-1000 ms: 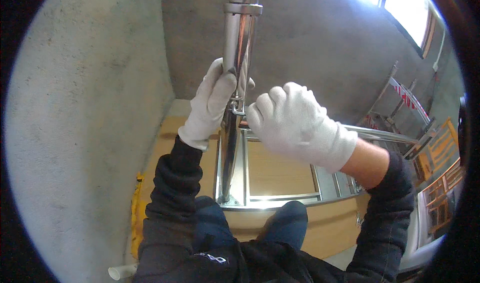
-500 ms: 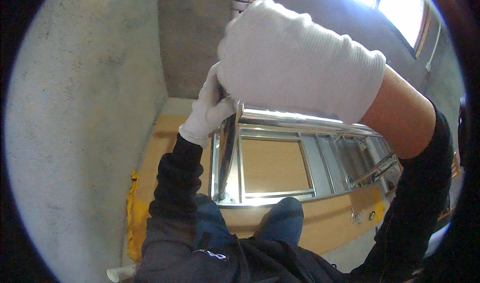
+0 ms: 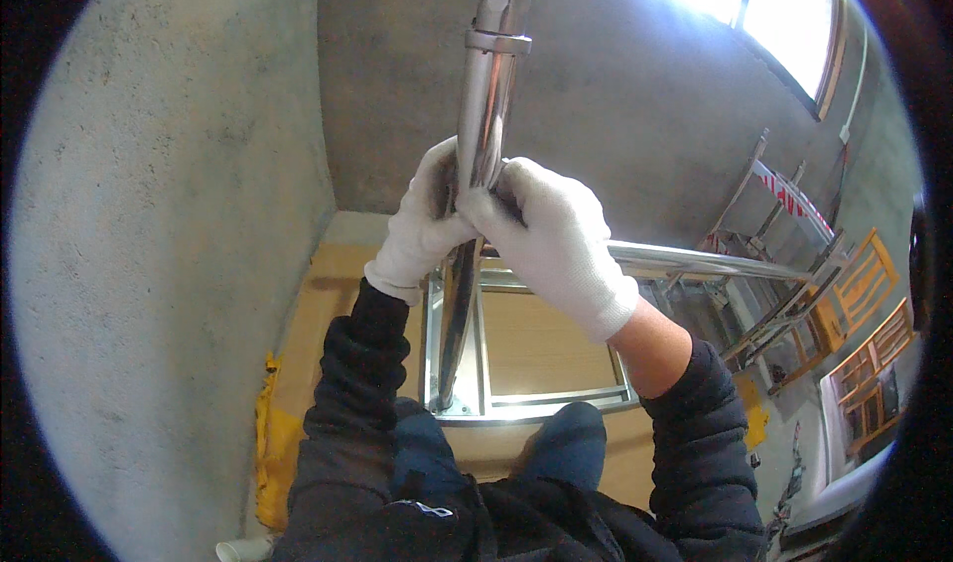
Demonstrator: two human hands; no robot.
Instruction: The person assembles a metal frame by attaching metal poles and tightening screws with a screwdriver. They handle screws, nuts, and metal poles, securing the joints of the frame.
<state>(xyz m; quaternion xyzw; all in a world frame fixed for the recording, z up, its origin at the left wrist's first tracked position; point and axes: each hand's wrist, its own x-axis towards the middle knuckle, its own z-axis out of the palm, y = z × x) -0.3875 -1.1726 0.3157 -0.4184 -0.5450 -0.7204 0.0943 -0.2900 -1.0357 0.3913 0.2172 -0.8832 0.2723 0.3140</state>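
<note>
Polished steel, round upright post with a raised collar near its top, runs through the grip, capped end above it, shaft continuing below; left hand in a white knit glove is wrapped round it from the left; right hand in a matching white knit glove was raised half a second ago, hiding much of the post, and has now come down beside the left, fingers curled, thumb across the post's front; can't tell whether it pinches the post or some small part, fingertips hide that; small bent metal piece visible there a second ago is now out of sight; my read: both hands share one spot again, work there looks mid-step; shiny steel horizontal tube runs off right of the grip; writing: small white outline logo on the black jacket below the grip, no legible letters; red-and-white panel well right of the grip, marks unreadable.
</note>
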